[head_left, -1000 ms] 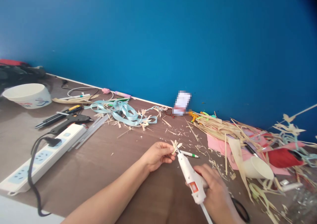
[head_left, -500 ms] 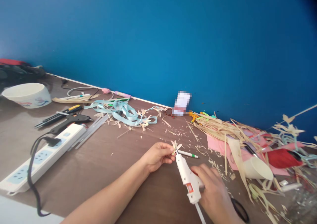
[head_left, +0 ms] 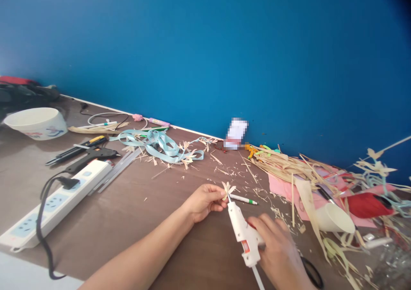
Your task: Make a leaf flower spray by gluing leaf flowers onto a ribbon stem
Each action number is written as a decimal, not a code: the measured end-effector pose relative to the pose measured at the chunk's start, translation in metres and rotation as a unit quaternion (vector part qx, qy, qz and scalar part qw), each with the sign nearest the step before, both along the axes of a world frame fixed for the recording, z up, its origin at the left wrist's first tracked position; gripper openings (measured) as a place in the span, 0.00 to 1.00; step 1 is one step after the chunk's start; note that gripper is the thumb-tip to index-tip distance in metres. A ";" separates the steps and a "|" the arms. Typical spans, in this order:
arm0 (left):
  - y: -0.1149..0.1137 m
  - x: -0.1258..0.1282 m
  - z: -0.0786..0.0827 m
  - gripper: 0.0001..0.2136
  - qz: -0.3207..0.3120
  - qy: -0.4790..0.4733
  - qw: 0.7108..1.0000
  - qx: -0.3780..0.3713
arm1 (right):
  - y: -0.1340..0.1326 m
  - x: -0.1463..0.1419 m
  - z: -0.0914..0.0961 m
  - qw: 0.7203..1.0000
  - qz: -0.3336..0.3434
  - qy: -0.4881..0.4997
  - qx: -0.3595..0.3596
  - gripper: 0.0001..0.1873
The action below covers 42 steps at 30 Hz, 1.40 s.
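Note:
Between the thumb and fingers of my left hand (head_left: 208, 201) is a small pale flower (head_left: 227, 189) with narrow petals, seemingly of dried husk or leaf. My right hand (head_left: 278, 249) is wrapped round the handle of a white glue gun (head_left: 243, 234), a glue stick protruding from its back end. The gun's nozzle points up at the flower's middle and seems to touch it; the exact contact is too small to tell. A white pen with a green band (head_left: 244, 199) lies on the table just behind the nozzle.
On the left are a power strip (head_left: 56, 202), a dark glue gun (head_left: 93, 156), a box cutter (head_left: 77, 149) and a white bowl (head_left: 36, 123). Light blue ribbon (head_left: 167, 149) lies near the wall. Husk strips (head_left: 285, 164), pink paper (head_left: 278, 185) and a paper cup (head_left: 335, 218) crowd the right.
The white glue gun has shifted very slightly downward, with its nozzle still at the flower. My left hand and the flower stay in place.

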State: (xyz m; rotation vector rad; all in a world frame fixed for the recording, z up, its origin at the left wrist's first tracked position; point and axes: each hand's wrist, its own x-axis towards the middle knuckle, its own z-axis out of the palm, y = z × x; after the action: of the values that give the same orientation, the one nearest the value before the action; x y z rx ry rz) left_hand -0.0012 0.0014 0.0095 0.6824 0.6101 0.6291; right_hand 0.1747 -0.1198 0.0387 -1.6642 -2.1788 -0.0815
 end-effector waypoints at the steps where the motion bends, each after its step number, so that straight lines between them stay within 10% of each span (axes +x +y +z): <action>1: 0.000 0.000 0.000 0.10 -0.001 0.000 1.000 0.002 | 0.000 0.000 0.001 1.000 0.001 0.001 -0.001 0.15; 42: -0.002 0.004 0.000 0.11 0.041 0.061 0.997 0.023 | -0.006 -0.002 0.020 0.986 0.001 -0.168 0.005 0.24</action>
State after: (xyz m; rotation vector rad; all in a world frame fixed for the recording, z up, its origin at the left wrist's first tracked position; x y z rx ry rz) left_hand 0.0025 -0.0002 0.0091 0.7463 0.7416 0.6831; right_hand 0.1725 -0.1254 0.0586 -1.7472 -2.4144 -0.3994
